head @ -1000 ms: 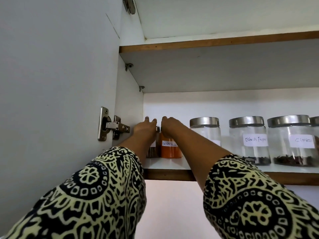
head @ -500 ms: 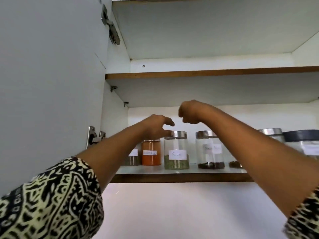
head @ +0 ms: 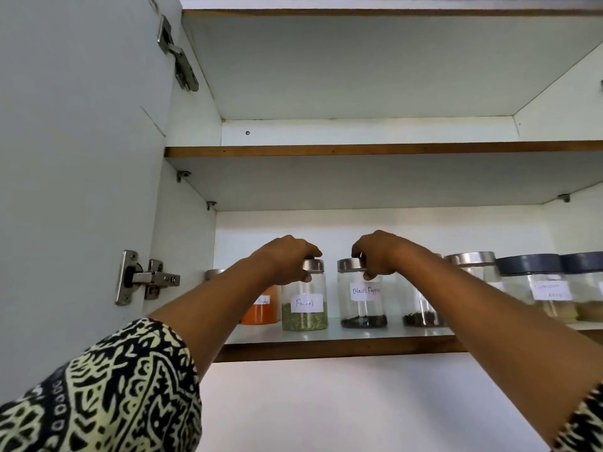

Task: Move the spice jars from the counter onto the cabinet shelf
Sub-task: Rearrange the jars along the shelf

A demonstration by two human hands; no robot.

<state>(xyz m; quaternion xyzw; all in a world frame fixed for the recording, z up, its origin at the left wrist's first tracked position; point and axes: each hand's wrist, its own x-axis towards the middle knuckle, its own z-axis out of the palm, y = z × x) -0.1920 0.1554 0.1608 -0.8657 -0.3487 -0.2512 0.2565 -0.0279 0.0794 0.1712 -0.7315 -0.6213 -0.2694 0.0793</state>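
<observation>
A row of glass spice jars stands on the lower cabinet shelf (head: 326, 349). My left hand (head: 287, 259) grips the steel lid of the jar labelled Fennel (head: 305, 308), which holds green seeds. My right hand (head: 378, 254) grips the lid of the Black Pepper jar (head: 362, 305) beside it. An orange powder jar (head: 262, 309) sits to the left, partly hidden behind my left forearm. Right of my right arm stand another dark-spice jar (head: 421, 313), a steel-lidded jar (head: 471, 261) and two dark-lidded jars (head: 535, 285).
The open cabinet door (head: 81, 190) with its hinges (head: 143, 277) hangs at the left. An upper shelf (head: 359, 151) sits above the jars with nothing on it in view. White wall lies under the cabinet.
Both hands left the orange jar at the far left, rose and moved right, and now hold the lids of the Fennel and Black Pepper jars. The camera has tilted up.
</observation>
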